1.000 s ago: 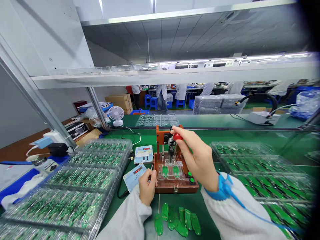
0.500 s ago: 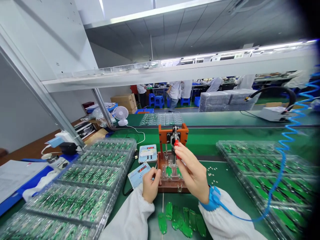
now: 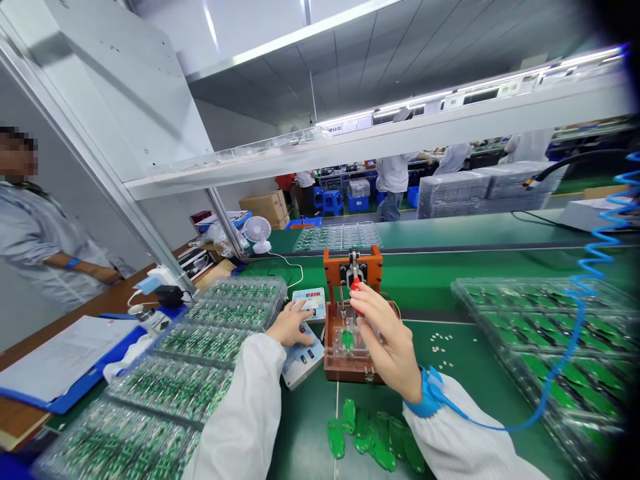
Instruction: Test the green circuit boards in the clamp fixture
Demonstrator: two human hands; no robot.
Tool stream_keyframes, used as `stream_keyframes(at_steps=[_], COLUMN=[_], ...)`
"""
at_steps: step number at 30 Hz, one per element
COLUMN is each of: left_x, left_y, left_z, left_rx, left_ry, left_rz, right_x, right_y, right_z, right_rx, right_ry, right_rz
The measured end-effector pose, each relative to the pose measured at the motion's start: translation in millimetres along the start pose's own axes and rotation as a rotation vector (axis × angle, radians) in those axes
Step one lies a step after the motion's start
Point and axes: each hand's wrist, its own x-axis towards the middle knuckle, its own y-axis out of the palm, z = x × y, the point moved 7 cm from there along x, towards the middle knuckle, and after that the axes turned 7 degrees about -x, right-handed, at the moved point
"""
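Note:
My right hand [image 3: 387,343], with a blue wrist strap [image 3: 429,393], is closed round the red handle [image 3: 355,287] of a toggle clamp on the orange and brown test fixture [image 3: 350,370]. A green circuit board [image 3: 347,339] shows under the clear plate of the fixture, partly hidden by my right hand. To the left, my left hand [image 3: 290,325] spreads its fingers over two small meter boxes, the front one [image 3: 303,363] and the back one [image 3: 316,303]. Whether its fingertips touch them I cannot tell. Several green oblong pieces [image 3: 383,450] lie in front of the fixture.
Clear trays of circuit boards [image 3: 200,373] fill the left side; another tray [image 3: 500,327] with green pieces stands right. Small white bits [image 3: 440,350] lie beside the fixture. A coiled blue cord [image 3: 593,247] hangs at right. A white fan [image 3: 257,230] stands behind. A person [image 3: 45,233] is at far left.
My left hand has left the fixture's left edge, moved left to the meter boxes and opened. My right hand stays on the red handle. The view has tilted, and a person appears at left.

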Motion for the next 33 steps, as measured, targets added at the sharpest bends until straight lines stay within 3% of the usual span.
stream_keyframes(at_steps=[4, 6, 21, 27, 33], left_x=[8.3, 9.4, 12.8, 9.4, 1.1], left_y=[11.3, 14.8, 19.9, 7.9, 6.8], left_z=[0.0, -0.3, -7.0, 7.1, 19.1], left_rx=[0.294, 0.413, 0.496, 0.382, 0.385], left_ry=[-0.057, -0.066, -0.048, -0.06, -0.095], left_rz=[0.277, 0.345, 0.395, 0.358, 0.441], right_x=[3.6, 4.4, 1.9, 2.1, 1.1], right_y=[-1.6, -2.9, -3.8, -2.9, -2.7], right_z=[0.9, 1.1, -2.0, -1.9, -1.4], right_rx=[0.03, 0.041, 0.05, 0.033, 0.031], right_ry=[0.006, 0.018, 0.035, 0.035, 0.011], right_rz=[0.023, 0.019, 0.008, 0.004, -0.003])
